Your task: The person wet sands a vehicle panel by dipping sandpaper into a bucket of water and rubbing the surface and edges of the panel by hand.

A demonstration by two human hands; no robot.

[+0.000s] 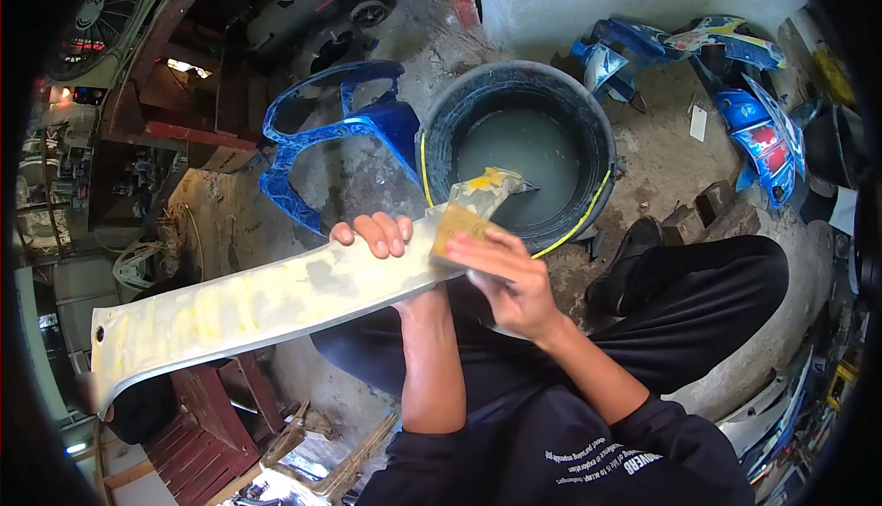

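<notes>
A long pale panel [248, 309] with yellow and grey patches lies slanted across the view, its narrow tip over a black bucket [441, 111] of murky water. My left hand [375, 235] is wrapped round the panel from below, with its fingertips over the far edge. Near the tip, my right hand [510, 276] presses a tan sanding sheet or pad [455, 230] onto the panel's surface. The fingers of my right hand are slightly blurred.
A blue plastic frame [386, 129] lies on the floor left of the bucket. Blue fairing parts [753, 129] lie at the right, near some wooden blocks [712, 212]. A dark red wooden stool [207, 423] stands at the lower left.
</notes>
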